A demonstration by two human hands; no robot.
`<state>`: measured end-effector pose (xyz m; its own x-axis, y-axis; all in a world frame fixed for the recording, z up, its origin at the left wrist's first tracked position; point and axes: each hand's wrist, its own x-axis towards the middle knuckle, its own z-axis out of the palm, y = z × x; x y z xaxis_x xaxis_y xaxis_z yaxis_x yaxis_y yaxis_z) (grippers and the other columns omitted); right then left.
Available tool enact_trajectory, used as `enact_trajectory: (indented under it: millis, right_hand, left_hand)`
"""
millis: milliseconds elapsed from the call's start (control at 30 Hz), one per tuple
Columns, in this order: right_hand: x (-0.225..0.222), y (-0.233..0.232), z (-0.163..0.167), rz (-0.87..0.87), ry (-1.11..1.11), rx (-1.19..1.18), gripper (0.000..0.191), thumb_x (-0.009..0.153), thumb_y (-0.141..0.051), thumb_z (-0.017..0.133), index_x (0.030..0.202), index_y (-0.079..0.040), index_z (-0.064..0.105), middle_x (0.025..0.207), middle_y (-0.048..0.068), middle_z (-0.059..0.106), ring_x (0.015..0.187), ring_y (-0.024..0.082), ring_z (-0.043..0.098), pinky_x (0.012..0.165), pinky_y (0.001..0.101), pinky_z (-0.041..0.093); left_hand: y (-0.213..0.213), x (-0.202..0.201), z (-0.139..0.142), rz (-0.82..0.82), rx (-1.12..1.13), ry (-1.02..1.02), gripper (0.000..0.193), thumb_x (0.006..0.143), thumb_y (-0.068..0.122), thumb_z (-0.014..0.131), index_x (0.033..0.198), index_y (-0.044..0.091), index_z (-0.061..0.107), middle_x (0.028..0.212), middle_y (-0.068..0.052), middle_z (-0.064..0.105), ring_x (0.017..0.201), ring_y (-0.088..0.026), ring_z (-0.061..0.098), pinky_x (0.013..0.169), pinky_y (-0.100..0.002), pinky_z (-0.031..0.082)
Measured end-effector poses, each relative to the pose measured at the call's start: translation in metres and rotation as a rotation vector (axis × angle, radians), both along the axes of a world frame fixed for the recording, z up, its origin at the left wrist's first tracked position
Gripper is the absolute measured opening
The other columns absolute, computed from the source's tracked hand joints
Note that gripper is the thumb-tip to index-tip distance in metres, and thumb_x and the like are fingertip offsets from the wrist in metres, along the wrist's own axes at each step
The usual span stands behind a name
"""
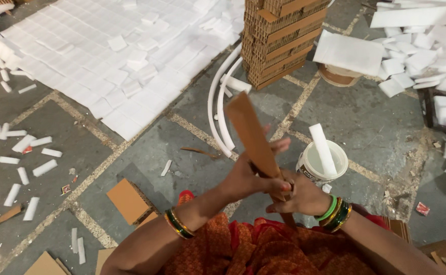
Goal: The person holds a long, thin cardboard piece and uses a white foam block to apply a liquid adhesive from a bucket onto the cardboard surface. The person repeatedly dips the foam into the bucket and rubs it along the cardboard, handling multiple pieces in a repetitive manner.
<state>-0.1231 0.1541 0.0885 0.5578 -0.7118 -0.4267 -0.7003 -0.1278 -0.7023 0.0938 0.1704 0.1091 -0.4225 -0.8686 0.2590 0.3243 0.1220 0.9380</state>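
Right now both hands clamp one long brown cardboard strip [251, 135]: the left hand [246, 179] wraps its lower part, and the right hand [300, 197] pinches it just below, at about four o'clock. The strip tilts up toward eleven o'clock over the orange-clad lap. At two o'clock from the right hand stands a white tub [322, 164] with a white foam stick [323, 148] in it (very near). A swing of the strip could likely tip that tub; a loose grip might let the strip fall among the white foam pieces [45, 167] at nine o'clock.
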Motion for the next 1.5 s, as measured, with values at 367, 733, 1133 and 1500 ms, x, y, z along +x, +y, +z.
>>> enact_trajectory:
  millis: [367, 733, 1133, 1500]
  right_hand:
    - [0.001, 0.006, -0.002, -0.052, -0.164, -0.068, 0.075, 0.064, -0.029, 0.093, 0.127, -0.006, 0.06, 0.107, 0.012, 0.076, 0.099, 0.023, 0.076, 0.089, 0.0374, 0.063]
    - [-0.001, 0.009, -0.019, 0.042, -0.312, -0.24, 0.066, 0.075, -0.021, 0.081, 0.134, -0.003, 0.06, 0.122, 0.014, 0.072, 0.111, 0.023, 0.074, 0.097, 0.0367, 0.06]
    - [0.003, 0.012, -0.011, 0.051, -0.273, -0.176, 0.083, 0.069, -0.038, 0.091, 0.135, -0.003, 0.056, 0.124, 0.015, 0.073, 0.108, 0.028, 0.076, 0.094, 0.0396, 0.062]
    - [0.01, 0.011, 0.015, -0.033, -0.491, -0.313, 0.069, 0.068, -0.033, 0.093, 0.121, -0.002, 0.062, 0.104, 0.012, 0.078, 0.091, 0.023, 0.078, 0.083, 0.0357, 0.064]
  left_hand:
    - [0.006, -0.01, -0.011, -0.065, 0.054, 0.08, 0.102, 0.08, 0.005, 0.086, 0.164, 0.004, 0.028, 0.156, -0.013, 0.053, 0.127, -0.02, 0.062, 0.122, -0.039, 0.043]
    - [0.006, -0.012, -0.01, -0.009, -0.076, -0.043, 0.092, 0.085, 0.0, 0.087, 0.163, 0.0, 0.039, 0.145, -0.018, 0.066, 0.124, -0.017, 0.068, 0.112, -0.038, 0.059]
    - [0.005, 0.003, 0.01, 0.112, -0.468, -0.335, 0.106, 0.064, 0.006, 0.096, 0.154, 0.004, 0.04, 0.162, -0.021, 0.035, 0.152, -0.029, 0.032, 0.122, -0.047, 0.036]
    - [0.003, -0.002, 0.006, -0.052, 0.006, -0.092, 0.092, 0.08, 0.001, 0.086, 0.157, -0.002, 0.037, 0.157, -0.013, 0.054, 0.145, -0.019, 0.051, 0.118, -0.035, 0.051]
